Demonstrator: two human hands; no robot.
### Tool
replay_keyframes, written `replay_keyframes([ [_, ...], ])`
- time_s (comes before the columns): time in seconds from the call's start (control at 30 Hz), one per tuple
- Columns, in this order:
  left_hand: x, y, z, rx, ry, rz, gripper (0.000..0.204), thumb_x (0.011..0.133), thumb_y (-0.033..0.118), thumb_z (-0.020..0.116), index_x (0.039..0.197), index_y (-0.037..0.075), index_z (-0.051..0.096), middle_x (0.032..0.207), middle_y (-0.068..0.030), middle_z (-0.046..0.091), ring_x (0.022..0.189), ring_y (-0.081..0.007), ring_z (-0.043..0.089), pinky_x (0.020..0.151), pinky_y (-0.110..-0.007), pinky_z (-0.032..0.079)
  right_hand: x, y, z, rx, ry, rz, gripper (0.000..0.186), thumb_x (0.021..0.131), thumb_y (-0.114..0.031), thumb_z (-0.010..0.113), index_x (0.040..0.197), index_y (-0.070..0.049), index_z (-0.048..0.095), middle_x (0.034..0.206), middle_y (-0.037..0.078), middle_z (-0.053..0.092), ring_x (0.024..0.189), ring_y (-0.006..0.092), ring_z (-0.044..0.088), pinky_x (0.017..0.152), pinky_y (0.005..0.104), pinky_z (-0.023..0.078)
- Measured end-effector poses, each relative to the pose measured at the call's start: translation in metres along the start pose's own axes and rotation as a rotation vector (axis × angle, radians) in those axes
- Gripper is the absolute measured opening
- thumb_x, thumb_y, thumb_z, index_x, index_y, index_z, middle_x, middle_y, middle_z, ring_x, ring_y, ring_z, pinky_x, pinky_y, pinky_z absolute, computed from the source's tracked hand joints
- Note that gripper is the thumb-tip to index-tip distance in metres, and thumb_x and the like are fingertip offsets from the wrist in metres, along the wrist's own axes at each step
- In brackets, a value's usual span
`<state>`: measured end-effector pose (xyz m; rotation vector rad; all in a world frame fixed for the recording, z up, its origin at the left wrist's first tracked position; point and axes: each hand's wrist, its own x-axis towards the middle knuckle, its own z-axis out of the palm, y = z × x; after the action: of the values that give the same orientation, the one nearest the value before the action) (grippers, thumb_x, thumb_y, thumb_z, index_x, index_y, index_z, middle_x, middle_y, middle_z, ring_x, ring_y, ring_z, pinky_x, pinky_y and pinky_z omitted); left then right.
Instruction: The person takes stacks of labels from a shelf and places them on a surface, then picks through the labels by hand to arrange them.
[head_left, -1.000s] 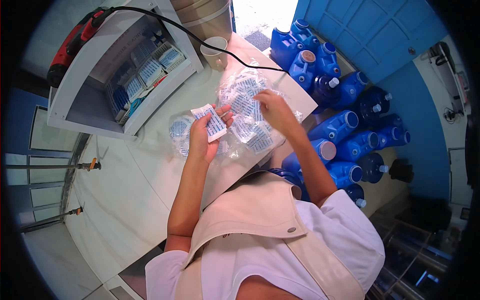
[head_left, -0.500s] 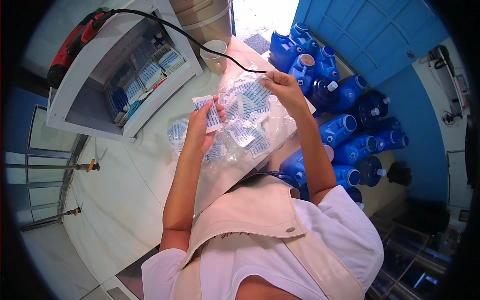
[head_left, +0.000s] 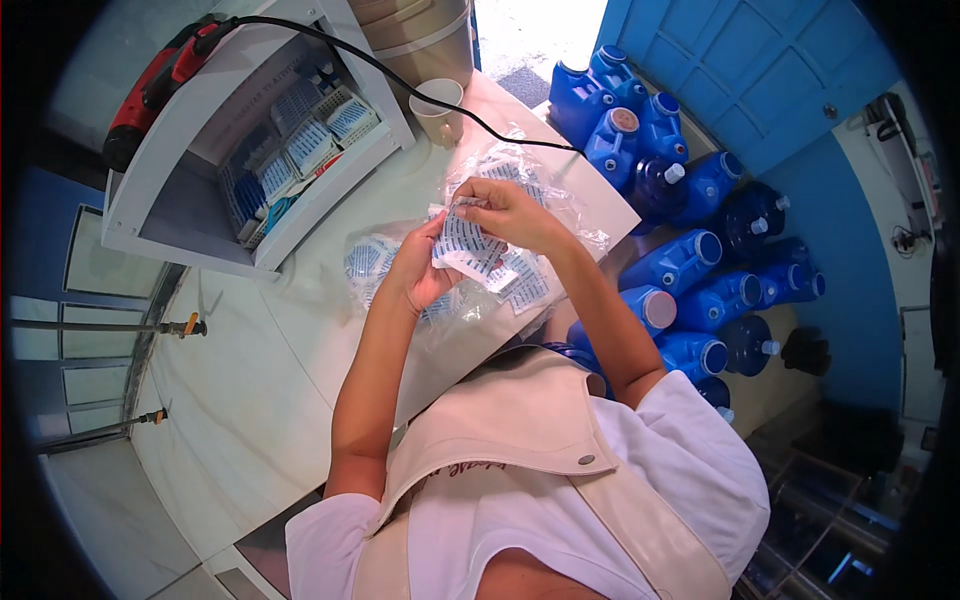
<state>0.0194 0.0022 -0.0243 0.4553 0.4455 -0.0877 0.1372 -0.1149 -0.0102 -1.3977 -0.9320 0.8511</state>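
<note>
Several small white packets with blue print (head_left: 465,248) are held in my left hand (head_left: 412,265), its thumb lying along their edge. Bent over their top edge, the fingers of my right hand (head_left: 515,218) are closed in a pinch on the packets' upper corner. More packets of the same kind (head_left: 528,285) lie loose beneath and beyond my hands on a crinkled clear plastic bag (head_left: 590,235). To the left of my left hand, other packets (head_left: 368,258) show through clear plastic.
A white open-fronted box (head_left: 345,160) with baskets of packets stands left, a red tool (head_left: 165,85) on top. Its black cable (head_left: 440,95) crosses the table past a cream mug (head_left: 440,115). Blue water jugs (head_left: 670,262) crowd the right, beside a blue door (head_left: 760,70).
My right hand has come down and left from the far side of the bag to the packets in my left hand. The packets have shifted slightly right and tilted.
</note>
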Motion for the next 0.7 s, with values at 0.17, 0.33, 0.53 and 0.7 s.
replay_keyframes([
  [0.17, -0.008, -0.005, -0.015, -0.185, -0.174, 0.115, 0.037, 0.098, 0.022, 0.025, 0.119, -0.002, 0.043, 0.114, -0.0183, 0.055, 0.101, -0.0321, 0.058, 0.088, -0.051, 0.047, -0.002, 0.011, 0.026, -0.687, 0.373, -0.634, 0.015, 0.076, -0.006, 0.059, 0.091, -0.005, 0.059, 0.084, 0.009, 0.057, 0.078, 0.024, 0.056, 0.072, 0.0321, 0.047],
  [0.33, -0.034, 0.007, 0.017, 0.123, -0.02, -0.053, 0.033, 0.096, 0.025, 0.033, 0.116, 0.002, 0.045, 0.106, -0.0168, 0.058, 0.097, -0.0298, 0.06, 0.083, -0.046, 0.051, 0.004, 0.003, 0.019, -0.881, 0.203, -0.838, 0.023, 0.066, -0.006, 0.061, 0.089, -0.007, 0.059, 0.086, 0.007, 0.054, 0.088, 0.025, 0.055, 0.078, 0.0366, 0.047],
  [0.53, -0.045, 0.013, 0.015, 0.39, -0.087, -0.105, 0.033, 0.095, 0.028, 0.034, 0.108, 0.0, 0.047, 0.091, -0.0172, 0.058, 0.077, -0.0279, 0.06, 0.064, -0.038, 0.052, 0.005, -0.012, 0.02, -0.977, 0.037, -1.101, 0.028, 0.064, -0.011, 0.061, 0.091, -0.012, 0.055, 0.086, 0.004, 0.051, 0.085, 0.0217, 0.054, 0.078, 0.0331, 0.046],
  [0.7, -0.046, 0.01, 0.022, 0.257, 0.058, -0.154, 0.033, 0.093, 0.035, 0.04, 0.1, 0.003, 0.048, 0.069, -0.0047, 0.046, 0.053, -0.0127, 0.042, 0.043, -0.021, 0.035, 0.002, -0.016, 0.023, -0.893, 0.006, -1.086, 0.027, 0.064, -0.012, 0.063, 0.09, -0.009, 0.057, 0.086, 0.005, 0.054, 0.085, 0.0239, 0.055, 0.079, 0.0344, 0.048],
])
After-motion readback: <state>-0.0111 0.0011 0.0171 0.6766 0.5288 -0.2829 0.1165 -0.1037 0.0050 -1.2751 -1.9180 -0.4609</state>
